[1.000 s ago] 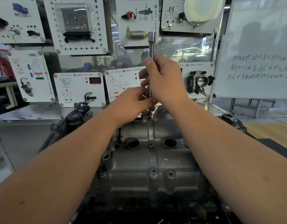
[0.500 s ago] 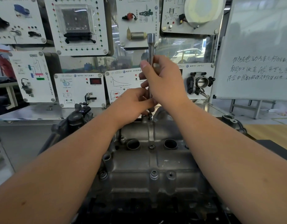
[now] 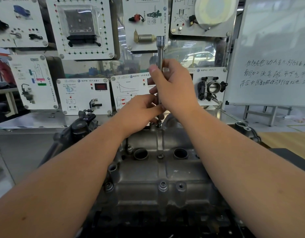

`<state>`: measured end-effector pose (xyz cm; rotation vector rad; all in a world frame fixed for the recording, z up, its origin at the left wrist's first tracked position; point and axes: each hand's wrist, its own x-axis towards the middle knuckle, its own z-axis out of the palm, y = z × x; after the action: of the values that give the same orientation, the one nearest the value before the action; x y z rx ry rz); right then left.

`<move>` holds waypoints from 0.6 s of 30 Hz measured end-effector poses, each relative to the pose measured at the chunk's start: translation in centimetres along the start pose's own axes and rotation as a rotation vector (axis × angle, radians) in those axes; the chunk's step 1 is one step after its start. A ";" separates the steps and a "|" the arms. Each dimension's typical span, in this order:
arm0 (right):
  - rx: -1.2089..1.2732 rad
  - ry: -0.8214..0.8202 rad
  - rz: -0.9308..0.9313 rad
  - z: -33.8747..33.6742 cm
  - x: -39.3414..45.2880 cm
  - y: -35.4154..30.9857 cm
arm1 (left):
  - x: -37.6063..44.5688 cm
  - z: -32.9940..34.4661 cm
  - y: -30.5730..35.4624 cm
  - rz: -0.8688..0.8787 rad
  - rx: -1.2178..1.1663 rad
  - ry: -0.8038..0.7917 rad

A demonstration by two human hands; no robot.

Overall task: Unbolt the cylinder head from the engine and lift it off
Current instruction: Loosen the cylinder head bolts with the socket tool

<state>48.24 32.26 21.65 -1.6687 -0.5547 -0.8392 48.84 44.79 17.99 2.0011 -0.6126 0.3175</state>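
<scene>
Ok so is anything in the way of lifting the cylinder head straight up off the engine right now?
Yes. The socket extension stands upright on a bolt at the far edge of the cylinder head, gripped by the right hand and the left hand. Both forearms cross above the head, and a near bolt is not yet out.

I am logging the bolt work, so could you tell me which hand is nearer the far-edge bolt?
Left. The left hand holds the extension bar just above the bolt; the right hand grips higher.
</scene>
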 end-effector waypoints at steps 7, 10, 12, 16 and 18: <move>-0.009 0.035 0.002 0.0 0.0 -0.2 | 0.0 0.0 0.1 -0.035 -0.001 0.014; -0.028 -0.005 0.010 0.0 0.0 -0.2 | -0.1 -0.1 0.1 -0.037 0.020 -0.004; -0.006 -0.015 0.013 0.1 0.0 -0.2 | 0.0 -0.2 0.0 -0.014 0.008 -0.008; 0.029 0.023 -0.010 -0.1 -0.1 -0.2 | 0.1 -0.1 -0.1 0.005 0.006 0.003; 0.006 0.036 -0.030 -0.1 -0.1 -0.2 | 0.1 -0.1 -0.1 -0.006 0.035 0.015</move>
<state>47.99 32.21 21.75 -1.6403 -0.5585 -0.8866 49.01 44.89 18.05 2.0322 -0.5951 0.3408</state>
